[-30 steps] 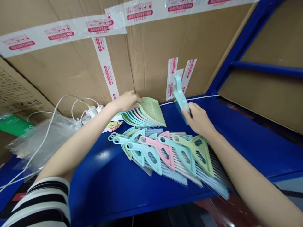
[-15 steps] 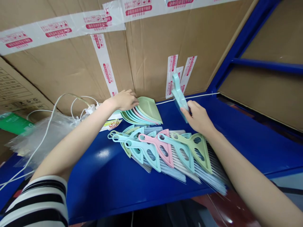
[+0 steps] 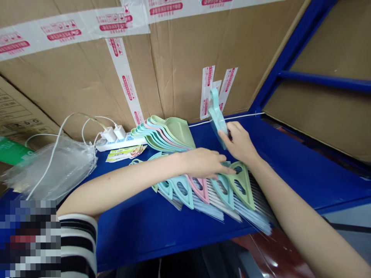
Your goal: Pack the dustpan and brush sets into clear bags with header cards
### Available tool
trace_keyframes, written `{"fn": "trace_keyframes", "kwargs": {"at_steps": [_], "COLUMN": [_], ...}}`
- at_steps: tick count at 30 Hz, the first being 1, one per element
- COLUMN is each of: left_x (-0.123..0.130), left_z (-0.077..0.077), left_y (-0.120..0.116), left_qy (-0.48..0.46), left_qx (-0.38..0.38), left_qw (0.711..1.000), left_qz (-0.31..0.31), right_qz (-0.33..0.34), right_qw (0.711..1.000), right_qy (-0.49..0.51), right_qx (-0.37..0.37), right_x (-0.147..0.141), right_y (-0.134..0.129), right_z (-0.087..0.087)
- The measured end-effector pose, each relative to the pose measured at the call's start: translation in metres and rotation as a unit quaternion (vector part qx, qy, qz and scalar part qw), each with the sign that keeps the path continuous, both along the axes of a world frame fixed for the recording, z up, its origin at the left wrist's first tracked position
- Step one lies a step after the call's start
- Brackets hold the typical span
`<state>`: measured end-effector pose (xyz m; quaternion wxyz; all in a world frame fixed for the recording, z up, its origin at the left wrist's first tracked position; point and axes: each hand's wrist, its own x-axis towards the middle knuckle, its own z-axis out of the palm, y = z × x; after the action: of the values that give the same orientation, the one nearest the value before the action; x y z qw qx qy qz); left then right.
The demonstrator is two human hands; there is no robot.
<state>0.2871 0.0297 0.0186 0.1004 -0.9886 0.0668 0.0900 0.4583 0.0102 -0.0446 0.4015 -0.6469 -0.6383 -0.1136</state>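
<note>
My right hand (image 3: 242, 141) is closed around a light blue dustpan (image 3: 218, 117), held up almost edge-on with its handle at the top. My left hand (image 3: 207, 164) stretches across a row of small hand brushes, fingers extended and holding nothing. Its fingertips are over the handle of the green brush (image 3: 245, 187) at the row's right end; whether they touch it I cannot tell. A blue brush (image 3: 227, 193) and a pink brush (image 3: 202, 191) lie beside it, and my left forearm hides several handles. Behind them is a nested stack of green, blue and pink dustpans (image 3: 181, 131).
The blue shelf (image 3: 130, 231) bears a white power strip (image 3: 116, 144) with chargers, printed cards (image 3: 124, 153) and clear plastic bags (image 3: 63, 166) at left. A taped cardboard box (image 3: 179, 77) stands behind, and a blue metal frame (image 3: 290, 54) at right.
My left hand has moved right and toward me, from the dustpan stack to above the brushes. The right hand still holds the blue dustpan in about the same place.
</note>
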Motion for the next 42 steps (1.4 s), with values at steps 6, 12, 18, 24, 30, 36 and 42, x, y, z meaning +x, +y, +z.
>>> {"fn": "trace_keyframes", "kwargs": {"at_steps": [6, 12, 18, 24, 30, 36, 42], "left_x": [-0.011, -0.042, -0.079, -0.134, -0.171, -0.236, -0.288], "left_z": [0.002, 0.007, 0.005, 0.018, 0.014, -0.003, -0.017], "left_y": [-0.013, -0.003, -0.004, -0.019, -0.053, -0.089, -0.117], "left_qy": [-0.027, -0.044, -0.138, -0.307, -0.15, -0.117, -0.163], "left_qx": [0.03, -0.002, 0.016, 0.141, 0.152, 0.117, 0.121], "left_qw": [0.999, 0.998, 0.987, 0.918, 0.891, 0.886, 0.87], "left_qz": [-0.014, 0.037, 0.076, 0.208, 0.4, 0.434, 0.449], "right_qz": [0.001, 0.041, 0.059, 0.095, 0.227, 0.318, 0.363], "right_qw": [1.0, 0.997, 0.979, 0.93, 0.883, 0.928, 0.922], "right_qy": [-0.014, -0.052, -0.174, -0.355, -0.401, -0.193, -0.121], "right_qx": [0.008, -0.047, -0.092, 0.023, 0.091, 0.015, -0.053], "right_x": [0.004, 0.009, 0.0, -0.04, -0.119, -0.151, -0.184], "right_y": [-0.005, -0.011, -0.014, -0.046, -0.099, -0.117, -0.116], "right_z": [0.007, 0.013, 0.013, 0.039, 0.048, 0.032, 0.021]}}
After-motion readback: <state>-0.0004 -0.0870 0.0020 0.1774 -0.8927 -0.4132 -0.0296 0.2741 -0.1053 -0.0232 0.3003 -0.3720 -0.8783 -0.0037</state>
